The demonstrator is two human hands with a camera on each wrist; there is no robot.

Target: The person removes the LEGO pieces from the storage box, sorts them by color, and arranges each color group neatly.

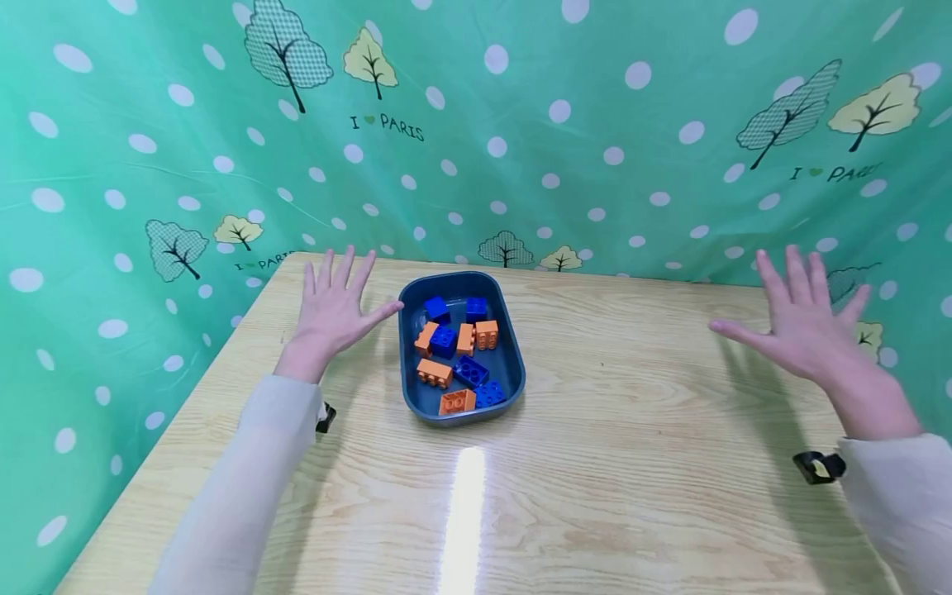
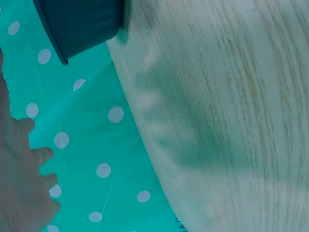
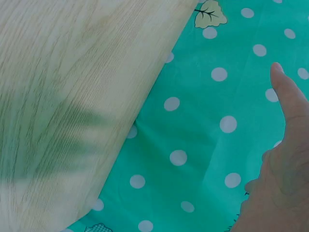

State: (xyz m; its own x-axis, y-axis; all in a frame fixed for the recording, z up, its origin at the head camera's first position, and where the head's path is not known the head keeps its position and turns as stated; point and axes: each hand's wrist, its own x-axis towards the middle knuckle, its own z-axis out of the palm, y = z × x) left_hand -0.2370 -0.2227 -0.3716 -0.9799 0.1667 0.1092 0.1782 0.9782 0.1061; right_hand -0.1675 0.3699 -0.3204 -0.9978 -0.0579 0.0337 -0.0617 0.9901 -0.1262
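- The dark blue plastic bin (image 1: 502, 364) is standing on the table left of centre in the head view, its long axis running nearly from 12 to 6 o'clock, 12 being away from the person.
- Inside it, five orange toy bricks (image 1: 435, 373) and five blue toy bricks (image 1: 443, 341) are lying mixed; the orange one nearest 6 o'clock is showing its hollow underside.
- The left hand (image 1: 330, 314) is hovering much nearer the bin, which is lying between its 3 and 4 o'clock; its fingers are spreading wide and it is holding nothing.
- Its thumb is pointing to 3 o'clock, the tip overlapping the bin's long side in the head view; whether they are touching, I cannot tell.
- The right hand (image 1: 806, 330) is hanging well apart, with the bin lying at its 9 o'clock; it too is splaying its fingers, gripping nothing.
- Beneath, the wood-grain tabletop (image 1: 617, 430) is catching both arms' shadows and, at the bin's 6 o'clock, a bright light streak (image 1: 464, 512).
- Beyond, the green polka-dot curtain (image 1: 521, 190) is hanging at 12 o'clock.
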